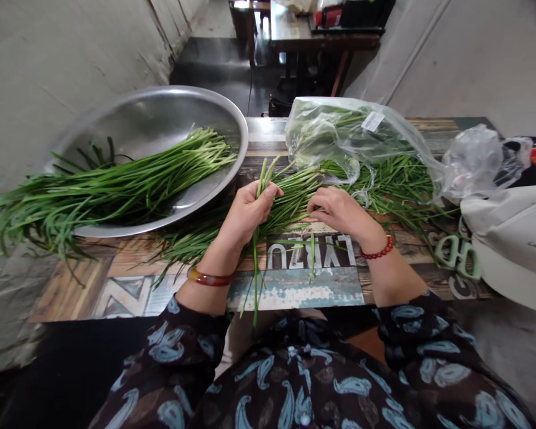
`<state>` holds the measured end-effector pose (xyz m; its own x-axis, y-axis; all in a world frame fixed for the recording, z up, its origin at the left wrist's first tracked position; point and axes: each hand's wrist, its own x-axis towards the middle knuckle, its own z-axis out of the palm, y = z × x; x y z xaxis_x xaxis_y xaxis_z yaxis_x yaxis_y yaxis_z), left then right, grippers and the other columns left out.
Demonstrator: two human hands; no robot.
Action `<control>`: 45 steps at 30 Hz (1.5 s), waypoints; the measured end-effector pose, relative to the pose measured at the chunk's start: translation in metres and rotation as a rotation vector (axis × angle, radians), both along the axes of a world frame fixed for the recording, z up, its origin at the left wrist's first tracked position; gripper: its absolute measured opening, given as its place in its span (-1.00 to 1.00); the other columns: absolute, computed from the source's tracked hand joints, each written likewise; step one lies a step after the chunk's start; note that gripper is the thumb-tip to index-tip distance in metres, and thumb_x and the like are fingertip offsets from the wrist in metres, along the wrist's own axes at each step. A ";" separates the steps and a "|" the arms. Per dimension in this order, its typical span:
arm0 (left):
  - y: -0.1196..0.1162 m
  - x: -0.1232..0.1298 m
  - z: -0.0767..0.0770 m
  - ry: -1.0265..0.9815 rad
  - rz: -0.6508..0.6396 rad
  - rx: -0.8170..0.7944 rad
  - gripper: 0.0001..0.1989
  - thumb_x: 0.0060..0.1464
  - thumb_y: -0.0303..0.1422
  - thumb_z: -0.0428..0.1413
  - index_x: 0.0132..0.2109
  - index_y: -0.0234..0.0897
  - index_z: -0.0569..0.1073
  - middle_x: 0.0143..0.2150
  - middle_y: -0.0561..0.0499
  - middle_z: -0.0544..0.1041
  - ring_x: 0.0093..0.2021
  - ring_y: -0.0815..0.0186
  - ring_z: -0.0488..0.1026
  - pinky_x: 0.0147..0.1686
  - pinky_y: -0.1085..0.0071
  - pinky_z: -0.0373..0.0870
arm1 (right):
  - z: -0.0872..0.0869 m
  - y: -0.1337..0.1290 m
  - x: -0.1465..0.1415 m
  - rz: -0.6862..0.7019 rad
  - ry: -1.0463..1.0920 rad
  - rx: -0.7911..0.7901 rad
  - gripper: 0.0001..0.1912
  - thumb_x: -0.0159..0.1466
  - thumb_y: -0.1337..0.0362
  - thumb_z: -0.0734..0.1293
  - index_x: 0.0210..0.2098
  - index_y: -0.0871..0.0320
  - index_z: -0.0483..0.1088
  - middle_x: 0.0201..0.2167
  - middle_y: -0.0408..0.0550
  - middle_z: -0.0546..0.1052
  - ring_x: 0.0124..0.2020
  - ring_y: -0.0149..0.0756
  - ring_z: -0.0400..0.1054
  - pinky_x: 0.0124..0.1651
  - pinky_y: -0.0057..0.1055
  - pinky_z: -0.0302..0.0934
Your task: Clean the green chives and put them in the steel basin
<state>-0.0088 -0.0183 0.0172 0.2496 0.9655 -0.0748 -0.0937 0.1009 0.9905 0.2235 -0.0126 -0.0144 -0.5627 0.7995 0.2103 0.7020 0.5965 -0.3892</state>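
Observation:
My left hand (254,208) is closed around a few garlic chives (256,256), held upright with pale stem ends above the fist and green leaves hanging below. My right hand (337,210) hovers at the stem ends of a loose pile of chives (292,196) on the table. Its fingers are curled together, and what they pinch, if anything, is hidden. Left of my hands, a large steel basin (156,98) bears a thick bundle of chives (152,179), leaves drooping over its rim. Single chive pieces (312,256) lie in front of my right hand.
A clear plastic bag (357,128) with more chives stands behind my right hand. Farther right are a crumpled bag (476,158), green-handled scissors (458,257) and a pale cap (513,238). The patterned tabletop (295,289) ends close to my body. Another table (326,40) stands beyond.

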 end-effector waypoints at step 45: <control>-0.004 0.000 0.001 0.190 -0.099 0.039 -0.67 -0.02 -0.13 0.23 -0.42 -0.36 0.46 -0.62 0.19 0.21 -0.61 0.55 0.01 -0.60 0.52 -0.06 | 0.011 -0.007 -0.018 -0.179 1.051 -0.479 -0.77 0.23 0.08 0.41 -0.25 0.10 0.45 -0.41 -0.16 0.45 -0.37 -0.41 0.35 -0.27 -0.44 0.32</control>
